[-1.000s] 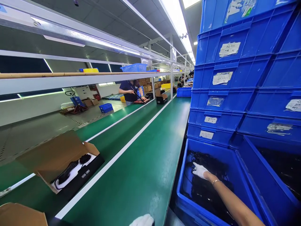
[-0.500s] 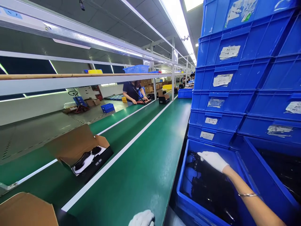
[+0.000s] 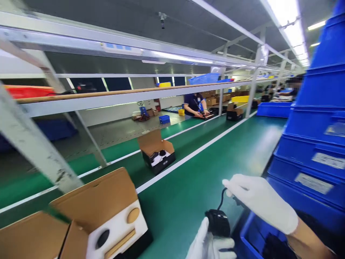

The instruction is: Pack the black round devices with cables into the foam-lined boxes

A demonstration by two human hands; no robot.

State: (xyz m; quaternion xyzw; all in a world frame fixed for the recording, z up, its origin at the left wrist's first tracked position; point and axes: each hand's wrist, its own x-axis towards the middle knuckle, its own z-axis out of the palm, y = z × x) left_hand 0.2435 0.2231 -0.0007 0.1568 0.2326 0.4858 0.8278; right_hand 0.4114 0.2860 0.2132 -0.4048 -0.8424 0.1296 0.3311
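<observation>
A black power adapter [image 3: 219, 223] with a cord hangs above the green belt, over its right side. My right hand [image 3: 260, 196], in a white glove, pinches the adapter's cord [image 3: 222, 198] between thumb and fingertips. More dark cord shows under that palm, partly hidden. My left hand [image 3: 206, 242], also gloved, is low in the view with its thumb and fingers around the lower part of the adapter. Below my right hand, a blue bin [image 3: 249, 233] contains black items. To the left, an open carton [image 3: 107, 194] has a white foam insert [image 3: 121, 230] with cut-outs.
Another open carton [image 3: 156, 144] with black parts stands farther along the green belt [image 3: 185, 183]. Blue bins [image 3: 318, 144] are stacked at the right. A metal post [image 3: 35, 144] and shelf rail [image 3: 134, 95] run along the left. A co-worker [image 3: 194, 104] stands across the line.
My view has turned left. My right hand has come out of the blue bin with the adapter by its cord, over the belt. My left hand has risen to the adapter.
</observation>
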